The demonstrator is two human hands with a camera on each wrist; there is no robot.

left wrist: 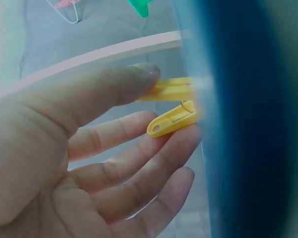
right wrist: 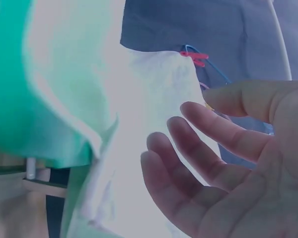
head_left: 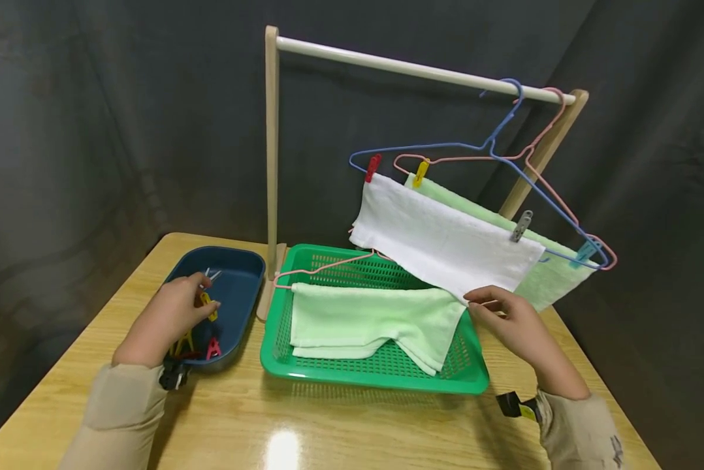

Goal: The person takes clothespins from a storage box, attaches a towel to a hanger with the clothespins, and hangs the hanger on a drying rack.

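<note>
Over the navy tray (head_left: 237,313), my left hand (head_left: 178,312) pinches a yellow clothespin (left wrist: 171,91) between thumb and fingers. Its handle ends are spread apart in the left wrist view; the tray wall hides its far end. My right hand (head_left: 507,320) is beside the upper right corner of a folded light green towel (head_left: 369,316), which hangs from a pink hanger (head_left: 322,264) over the green basket (head_left: 375,382). Loosely bent fingers (right wrist: 179,129) show nothing held in the right wrist view. Behind them a white towel (head_left: 440,222) hangs from a blue hanger (head_left: 416,147).
A rack with a white bar (head_left: 387,63) stands behind the basket. Red (head_left: 373,168) and grey (head_left: 522,226) clothespins fasten the white towel. Behind it, another green towel (head_left: 558,284) hangs on a pink hanger. A pink clothespin (head_left: 213,348) and others lie in the tray.
</note>
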